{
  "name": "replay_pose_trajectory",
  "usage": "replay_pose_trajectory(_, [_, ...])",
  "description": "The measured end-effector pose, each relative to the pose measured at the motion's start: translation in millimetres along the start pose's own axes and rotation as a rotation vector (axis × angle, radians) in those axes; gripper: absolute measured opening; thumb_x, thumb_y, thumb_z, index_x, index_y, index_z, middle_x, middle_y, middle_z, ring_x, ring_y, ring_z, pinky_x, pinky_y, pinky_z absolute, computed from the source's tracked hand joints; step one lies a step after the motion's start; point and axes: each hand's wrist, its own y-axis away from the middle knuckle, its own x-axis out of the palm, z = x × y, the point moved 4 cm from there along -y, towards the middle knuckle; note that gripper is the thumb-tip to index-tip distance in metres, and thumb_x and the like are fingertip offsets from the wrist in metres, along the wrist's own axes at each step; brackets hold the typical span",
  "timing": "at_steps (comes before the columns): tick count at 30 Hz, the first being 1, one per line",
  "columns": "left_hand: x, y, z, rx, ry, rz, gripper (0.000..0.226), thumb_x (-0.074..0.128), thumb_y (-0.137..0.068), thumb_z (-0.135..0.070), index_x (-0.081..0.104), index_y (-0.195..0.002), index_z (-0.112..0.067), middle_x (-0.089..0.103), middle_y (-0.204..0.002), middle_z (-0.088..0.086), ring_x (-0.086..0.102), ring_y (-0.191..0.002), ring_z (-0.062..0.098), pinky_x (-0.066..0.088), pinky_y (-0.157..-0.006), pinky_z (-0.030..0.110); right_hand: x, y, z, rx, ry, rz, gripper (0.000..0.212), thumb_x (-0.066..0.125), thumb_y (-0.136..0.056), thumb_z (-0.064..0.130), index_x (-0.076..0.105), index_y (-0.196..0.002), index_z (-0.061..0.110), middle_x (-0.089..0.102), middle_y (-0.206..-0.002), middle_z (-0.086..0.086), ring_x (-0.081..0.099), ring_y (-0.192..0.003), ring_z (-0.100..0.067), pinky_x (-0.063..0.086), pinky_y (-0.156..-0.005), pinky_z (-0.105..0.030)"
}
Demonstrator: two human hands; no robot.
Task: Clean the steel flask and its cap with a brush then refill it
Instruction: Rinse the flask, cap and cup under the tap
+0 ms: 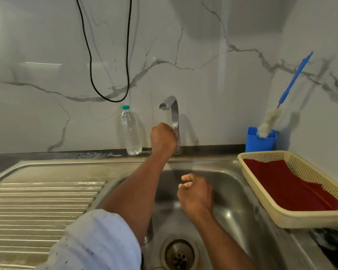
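My left hand (163,140) reaches to the back of the sink and grips the handle of the steel tap (173,108); no water shows at the spout. Over the sink basin (232,193), my right hand (195,192) hovers with its fingers curled, and nothing is visible in it. A bottle brush (269,121) with a blue handle and white bristles stands in a blue holder (260,142) at the back right. A steel edge (148,233) peeks out under my left forearm; I cannot tell whether it is the flask. No cap is in view.
A clear plastic water bottle (130,131) with a teal cap stands left of the tap. A cream basket (261,193) lined with red cloth sits at the sink's right edge. The ribbed drainboard (37,207) lies on the left, the drain (179,254) below. A black cable (90,61) hangs on the wall.
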Motion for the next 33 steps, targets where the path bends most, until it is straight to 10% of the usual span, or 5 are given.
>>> replay_pose_trajectory(8, [-16,-8,19,-0.135,0.238,0.21,0.019,0.066,-0.097,0.0,0.075,-0.082,-0.008,0.077,-0.09,0.017,0.077,-0.086,0.033,0.064,-0.088,0.049,2,1,0,-0.016,0.005,0.018,0.027,0.073,-0.088,0.018,0.074,-0.113,0.03,0.078,-0.1,0.007,0.073,-0.1,-0.018,0.058,-0.089,-0.029])
replay_pose_trajectory(11, [-39,3,29,-0.091,0.159,0.246,0.01,0.074,-0.094,-0.005,0.076,-0.102,-0.011,0.077,-0.093,0.006,0.073,-0.085,0.016,0.06,-0.084,0.028,2,3,1,-0.011,0.004,0.045,0.027,0.074,-0.088,0.016,0.074,-0.113,0.028,0.077,-0.101,0.007,0.073,-0.098,-0.016,0.057,-0.087,-0.028])
replay_pose_trajectory(20, [-110,96,87,-0.248,-0.154,0.717,0.145,0.105,-0.044,-0.042,0.026,-0.164,-0.018,0.042,-0.162,0.011,0.044,-0.147,0.035,0.042,-0.118,0.054,3,17,11,-0.02,0.051,0.181,0.042,0.075,-0.08,0.02,0.07,-0.121,0.03,0.071,-0.098,0.013,0.07,-0.103,-0.015,0.059,-0.091,-0.035])
replay_pose_trajectory(29, [-95,89,79,-0.137,0.026,0.516,0.064,0.101,-0.061,-0.027,0.065,-0.112,-0.017,0.072,-0.103,0.002,0.07,-0.098,0.022,0.056,-0.079,0.033,25,24,8,-0.126,0.074,0.549,0.084,0.095,-0.068,0.03,0.053,-0.14,0.022,0.063,-0.131,0.001,0.063,-0.117,-0.019,0.056,-0.096,-0.034])
replay_pose_trajectory(33, [-86,68,43,-0.154,0.311,0.504,0.041,0.094,-0.074,-0.025,0.072,-0.107,-0.016,0.078,-0.101,0.005,0.075,-0.094,0.021,0.062,-0.069,0.032,13,20,11,-0.138,-0.015,0.4,0.073,0.097,-0.064,0.044,0.053,-0.119,0.025,0.066,-0.111,0.005,0.065,-0.09,-0.01,0.056,-0.071,-0.027])
